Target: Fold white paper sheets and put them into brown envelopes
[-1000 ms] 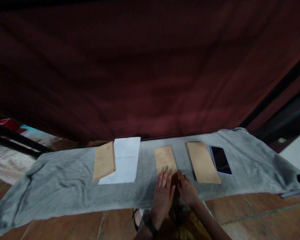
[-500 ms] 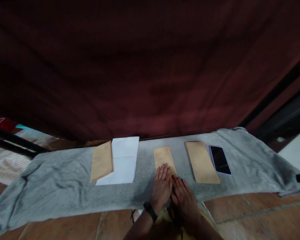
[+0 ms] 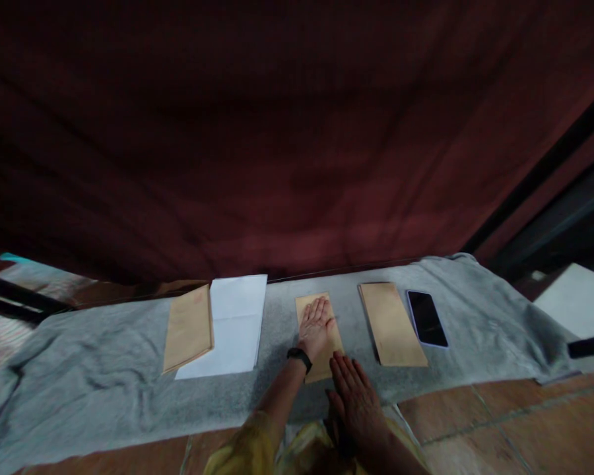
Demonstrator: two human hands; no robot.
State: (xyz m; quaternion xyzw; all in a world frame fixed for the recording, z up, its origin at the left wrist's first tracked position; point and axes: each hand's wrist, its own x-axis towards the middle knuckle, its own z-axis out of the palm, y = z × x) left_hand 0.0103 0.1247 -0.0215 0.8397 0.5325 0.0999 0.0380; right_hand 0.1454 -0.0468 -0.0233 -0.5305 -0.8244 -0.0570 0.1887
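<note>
A single brown paper envelope [image 3: 327, 359] lies on the grey cloth in front of me. My left hand [image 3: 316, 323] rests flat on its upper part, fingers stretched out, a dark band at the wrist. At the envelope's lower right corner is my right hand [image 3: 357, 396], with fingers extended and nothing seen in it. To the right lies a stack of brown envelopes [image 3: 392, 324]. On the left, more brown envelopes [image 3: 188, 328] partly overlap a stack of white paper sheets [image 3: 236, 326].
A phone with a pale purple edge [image 3: 427, 318] lies right of the envelope stack. The grey cloth [image 3: 103, 369] covers a long narrow surface. Behind it hangs a dark red curtain [image 3: 297, 165]. Terracotta tiles [image 3: 460, 422] show below, and a white panel [image 3: 577, 300] stands at the right.
My left hand has slid up the envelope, away from my right hand, uncovering its lower part. My right hand stays near the lower corner. The whole view has shifted slightly.
</note>
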